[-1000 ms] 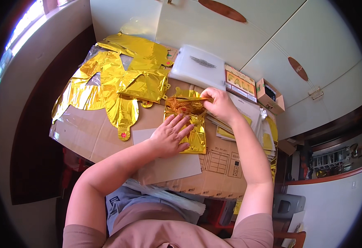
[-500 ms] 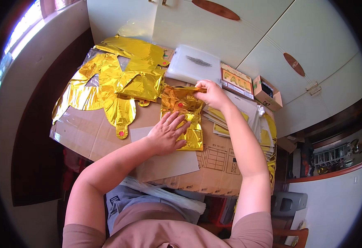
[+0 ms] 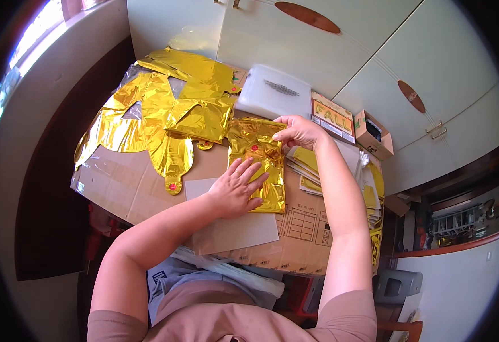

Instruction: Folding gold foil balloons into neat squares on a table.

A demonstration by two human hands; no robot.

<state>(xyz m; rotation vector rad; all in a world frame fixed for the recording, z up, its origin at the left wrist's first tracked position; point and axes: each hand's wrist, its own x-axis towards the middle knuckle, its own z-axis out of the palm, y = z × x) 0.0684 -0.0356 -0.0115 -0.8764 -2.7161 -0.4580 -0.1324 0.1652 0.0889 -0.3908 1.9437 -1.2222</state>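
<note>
A folded gold foil balloon (image 3: 269, 188) with a red spot lies in front of me, partly over a white card (image 3: 244, 233). My left hand (image 3: 236, 185) rests on its lower left part, palm down with the fingers spread. At the balloon's upper right corner, my right hand (image 3: 299, 134) pinches the foil between thumb and fingers. To the left, larger gold foil balloons (image 3: 170, 157) are spread in a loose, crinkled heap, one with a red spot on its tab. Their edge meets the folded one.
Brown cardboard (image 3: 115, 176) covers the table. Behind stand a pale plastic case (image 3: 272, 94), a printed box (image 3: 333, 117) and a small open carton (image 3: 373, 134). Stacked white cards with gold foil (image 3: 309, 183) lie on the right. Cabinet doors (image 3: 312, 51) close off the back.
The raised top of the foil balloon has come down flatter and looks brighter. My right hand still pinches its corner; my left hand stays on it. The whole view has shifted slightly.
</note>
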